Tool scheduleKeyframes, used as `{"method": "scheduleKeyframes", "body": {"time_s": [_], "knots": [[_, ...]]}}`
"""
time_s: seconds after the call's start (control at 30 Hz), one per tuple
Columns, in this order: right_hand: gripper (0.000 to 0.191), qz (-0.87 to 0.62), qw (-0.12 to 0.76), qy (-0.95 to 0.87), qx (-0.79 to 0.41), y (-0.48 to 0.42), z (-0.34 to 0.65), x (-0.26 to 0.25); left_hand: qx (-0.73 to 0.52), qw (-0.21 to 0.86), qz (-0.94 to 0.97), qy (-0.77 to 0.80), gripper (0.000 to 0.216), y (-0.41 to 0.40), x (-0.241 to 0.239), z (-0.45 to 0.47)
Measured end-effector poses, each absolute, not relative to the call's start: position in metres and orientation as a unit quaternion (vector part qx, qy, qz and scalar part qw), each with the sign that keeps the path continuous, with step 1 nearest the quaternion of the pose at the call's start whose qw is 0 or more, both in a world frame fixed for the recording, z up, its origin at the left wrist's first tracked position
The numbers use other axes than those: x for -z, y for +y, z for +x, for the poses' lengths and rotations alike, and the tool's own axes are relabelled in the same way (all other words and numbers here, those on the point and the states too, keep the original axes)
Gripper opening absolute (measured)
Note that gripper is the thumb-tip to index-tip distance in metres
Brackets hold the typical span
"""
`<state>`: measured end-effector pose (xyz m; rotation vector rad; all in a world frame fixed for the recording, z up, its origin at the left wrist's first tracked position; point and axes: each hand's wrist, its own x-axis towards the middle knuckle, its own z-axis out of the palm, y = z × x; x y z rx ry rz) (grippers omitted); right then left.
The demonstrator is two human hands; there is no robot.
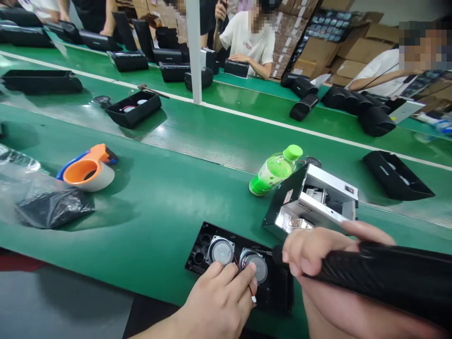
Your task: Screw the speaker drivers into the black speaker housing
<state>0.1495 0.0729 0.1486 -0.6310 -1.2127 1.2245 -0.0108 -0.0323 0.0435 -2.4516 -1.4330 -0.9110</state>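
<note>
A black speaker panel (278, 289) lies on the green bench with two round speaker drivers (221, 250) set in it. My left hand (222, 299) bears down on it, fingers bent and pressed against the drivers. Thin red and black wires run by these fingers, and a white connector (254, 299) hangs beside the thumb. A black electric screwdriver (381, 273) is wrapped in my right hand (321, 252). Its thin bit points left, at the edge of the right-hand driver; the screw, if any, is too small to make out.
Just behind the panel stands a silver and black screw feeder (328, 193), next to a green-capped bottle (273, 172). An orange tape dispenser (83, 172) and a plastic bag (52, 205) lie left. Black speaker housings (134, 110) line the bench; people work across it.
</note>
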Motion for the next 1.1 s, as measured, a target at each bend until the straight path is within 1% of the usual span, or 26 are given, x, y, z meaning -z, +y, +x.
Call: {"method": "scheduleKeyframes", "body": {"time_s": [0.1,0.13,0.17,0.2,0.3,0.33,0.53,0.73,0.83,0.9,1.0,1.1], "knots": [[0.083,-0.245,0.602,-0.538,-0.537,0.083,0.132,-0.133,0.297,0.076,-0.819,-0.485,0.019,-0.032,-0.045,-0.011],[0.089,-0.240,0.596,-0.539,-0.545,0.086,0.129,-0.130,0.294,0.076,-0.820,-0.486,0.019,-0.032,-0.045,-0.011],[0.091,-0.237,0.592,-0.539,-0.551,0.088,0.128,-0.128,0.291,0.075,-0.820,-0.487,0.019,-0.032,-0.044,-0.011],[0.089,-0.234,0.590,-0.539,-0.554,0.089,0.128,-0.127,0.289,0.072,-0.820,-0.488,0.019,-0.032,-0.044,-0.011],[0.073,-0.235,0.581,-0.534,-0.567,0.090,0.127,-0.127,0.288,0.055,-0.821,-0.490,0.019,-0.033,-0.044,-0.012],[0.071,-0.239,0.578,-0.533,-0.570,0.089,0.127,-0.127,0.291,0.052,-0.820,-0.490,0.020,-0.033,-0.044,-0.012],[0.072,-0.223,0.596,-0.540,-0.551,0.089,0.124,-0.120,0.290,0.050,-0.818,-0.494,0.021,-0.034,-0.046,-0.012],[0.072,-0.238,0.565,-0.544,-0.573,0.090,0.124,-0.122,0.285,0.041,-0.819,-0.495,0.022,-0.034,-0.046,-0.013],[0.069,-0.223,0.567,-0.552,-0.569,0.093,0.122,-0.119,0.278,0.034,-0.824,-0.493,0.022,-0.035,-0.047,-0.013],[0.074,-0.199,0.575,-0.554,-0.568,0.096,0.120,-0.114,0.268,0.027,-0.829,-0.490,0.022,-0.036,-0.047,-0.013],[0.088,-0.185,0.559,-0.559,-0.584,0.100,0.117,-0.106,0.258,0.016,-0.832,-0.490,0.025,-0.036,-0.047,-0.013],[0.091,-0.191,0.546,-0.561,-0.593,0.101,0.115,-0.103,0.259,0.016,-0.833,-0.488,0.028,-0.037,-0.047,-0.013]]}}
